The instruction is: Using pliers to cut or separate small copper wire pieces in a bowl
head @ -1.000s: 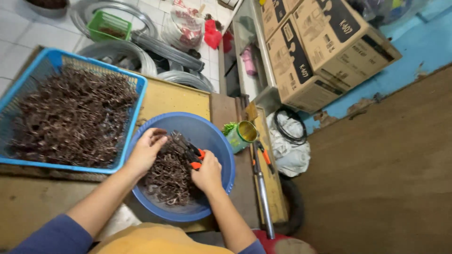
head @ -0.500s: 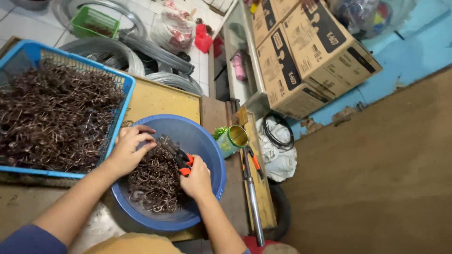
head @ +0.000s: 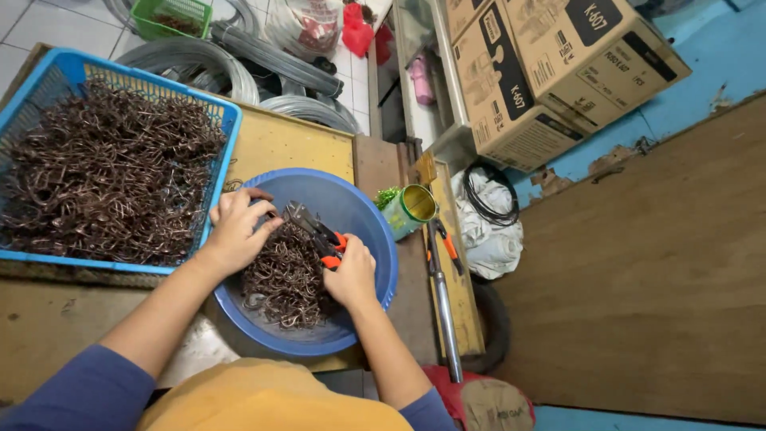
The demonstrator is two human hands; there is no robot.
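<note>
Right hand [head: 351, 275] is gripping orange-handled pliers [head: 317, 234] over the bowl [head: 375, 239]; left hand [head: 237, 226] is pinching a wire piece at their tip, basket [head: 219, 168] lying left of the bowl.

The scene is lit evenly and brightly from above; soft shadows are cast, edges are bent by wide-angle distortion, focus is kept sharp.
</note>
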